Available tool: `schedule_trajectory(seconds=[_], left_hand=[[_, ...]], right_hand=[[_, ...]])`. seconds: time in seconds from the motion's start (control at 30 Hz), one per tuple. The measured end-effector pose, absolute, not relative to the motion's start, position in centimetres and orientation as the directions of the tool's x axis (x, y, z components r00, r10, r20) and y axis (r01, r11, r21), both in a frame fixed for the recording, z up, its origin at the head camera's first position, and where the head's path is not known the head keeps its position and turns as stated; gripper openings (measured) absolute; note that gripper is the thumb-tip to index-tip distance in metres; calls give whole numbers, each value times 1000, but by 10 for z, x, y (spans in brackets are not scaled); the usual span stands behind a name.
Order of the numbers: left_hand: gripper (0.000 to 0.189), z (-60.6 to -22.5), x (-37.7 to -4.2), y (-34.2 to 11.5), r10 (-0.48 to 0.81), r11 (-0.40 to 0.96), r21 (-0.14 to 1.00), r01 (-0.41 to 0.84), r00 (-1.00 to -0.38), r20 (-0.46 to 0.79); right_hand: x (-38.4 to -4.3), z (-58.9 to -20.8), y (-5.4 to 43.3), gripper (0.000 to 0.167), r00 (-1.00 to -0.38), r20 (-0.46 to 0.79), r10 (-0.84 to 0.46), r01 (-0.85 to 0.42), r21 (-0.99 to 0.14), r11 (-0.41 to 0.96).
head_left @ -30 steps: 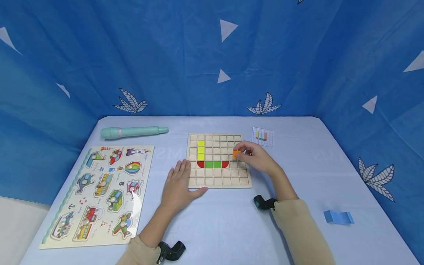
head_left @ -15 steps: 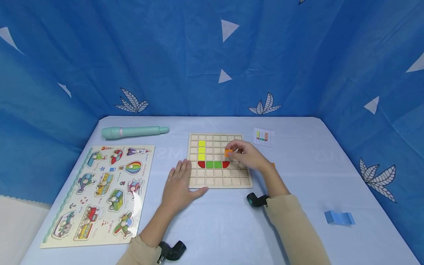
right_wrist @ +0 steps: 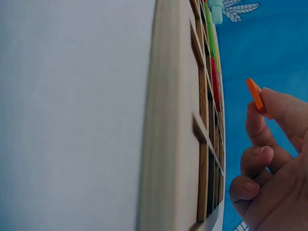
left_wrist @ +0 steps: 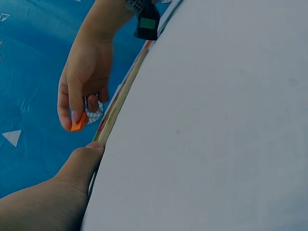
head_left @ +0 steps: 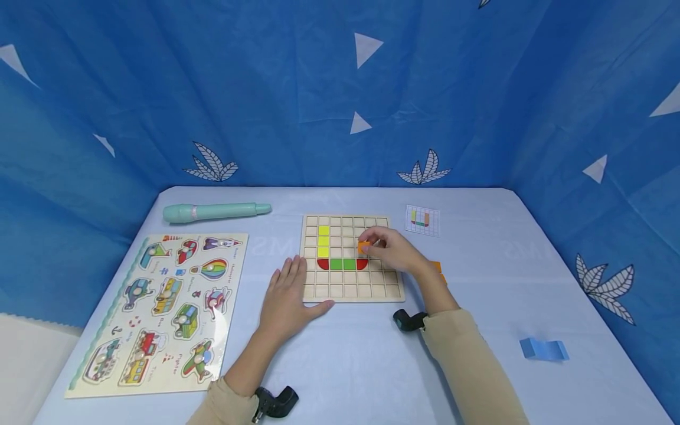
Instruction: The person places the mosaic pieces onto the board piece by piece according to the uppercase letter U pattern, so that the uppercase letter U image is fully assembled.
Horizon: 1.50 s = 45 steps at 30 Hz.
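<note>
A wooden grid board [head_left: 353, 291] lies mid-table. In its cells sit a column of yellow square tiles [head_left: 323, 241], with green tiles [head_left: 342, 264] between two red rounded tiles [head_left: 362, 264] below. My right hand [head_left: 390, 249] pinches an orange square tile [head_left: 363, 247] between thumb and finger, over the cells above the right red tile. The right wrist view shows this orange tile [right_wrist: 257, 97] tilted and raised off the board. My left hand [head_left: 284, 301] rests flat at the board's left edge, thumb [left_wrist: 89, 153] along its near side.
A pattern card [head_left: 422, 220] lies behind the board to the right. More orange tiles [head_left: 438, 268] show partly behind the right forearm. A vehicle puzzle [head_left: 159, 313] and a mint-green tube [head_left: 218, 212] are at left; a blue curved block [head_left: 544, 349] is at right.
My right hand has moved left with the orange tile, from the board's right side to above the right red tile. Orange tiles beside the forearm have come into view. The left hand stays put.
</note>
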<state>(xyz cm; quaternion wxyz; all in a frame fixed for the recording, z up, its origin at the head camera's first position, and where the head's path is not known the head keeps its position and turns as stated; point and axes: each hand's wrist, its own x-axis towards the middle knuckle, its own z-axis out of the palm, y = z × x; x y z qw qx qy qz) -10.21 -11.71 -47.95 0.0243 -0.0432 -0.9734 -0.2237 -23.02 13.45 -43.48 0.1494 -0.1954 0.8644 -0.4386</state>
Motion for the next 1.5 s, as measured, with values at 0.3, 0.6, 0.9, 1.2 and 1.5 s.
schedule_trajectory(seconds=[0.3,0.6,0.9,1.2,1.5], left_hand=[[118,-482,-103,-117,77,898,428,99,-995,68],[117,-481,-102,-117,79,898,427,102,-994,71],[117,-481,-102,-117,79,899,425,103,-994,74],[117,-480,-102,-117,79,899,426,98,-995,63],[117,-480,-102,-117,77,900,426,95,-995,60]], right_hand=[[-232,-439,135,14,-870,-84,-485,-215,-821,528],[-233,-442,133,15,-877,-99,-470,-212,-799,563],[-230,-442,130,14,-879,-123,-460,-200,-781,592],[-231,-446,128,12,-875,-112,-470,-214,-782,585],[-230,-446,127,11,-876,-89,-475,-241,-772,589]])
